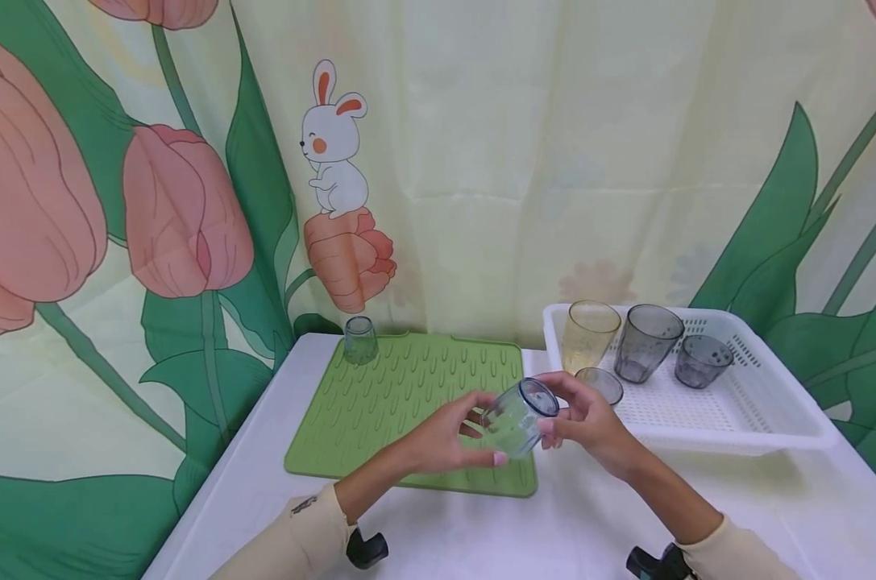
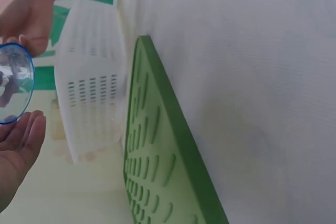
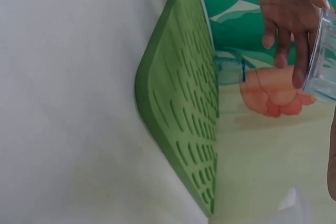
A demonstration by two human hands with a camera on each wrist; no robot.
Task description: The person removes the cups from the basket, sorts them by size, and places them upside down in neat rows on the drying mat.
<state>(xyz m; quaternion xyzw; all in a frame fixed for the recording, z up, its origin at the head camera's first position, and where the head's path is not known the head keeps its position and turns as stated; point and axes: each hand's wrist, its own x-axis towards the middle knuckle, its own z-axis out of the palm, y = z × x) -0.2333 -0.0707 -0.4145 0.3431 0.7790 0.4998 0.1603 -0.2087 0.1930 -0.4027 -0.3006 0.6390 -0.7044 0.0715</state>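
Clear glass (image 1: 513, 425): leaning above the green mat (image 1: 401, 419); right hand (image 1: 590, 420) is pinching its rim, left hand (image 1: 448, 435) is resting about its base, fingers wide apart. Risk: slipping, perhaps, should that pinch be loosening. White tabletop (image 1: 481, 536): is carrying mat, second glass (image 1: 361, 342), basket (image 1: 749, 440) of glasses (image 1: 648, 346). Behind: tulip-print curtain (image 1: 474, 161) is hanging.

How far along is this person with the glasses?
Apparently done: one glass stands on the green mat. In hand: the left hand and right hand hold a tilted glass. Probably remaining: four glasses in the white basket. It looks early, if the mat is the destination.
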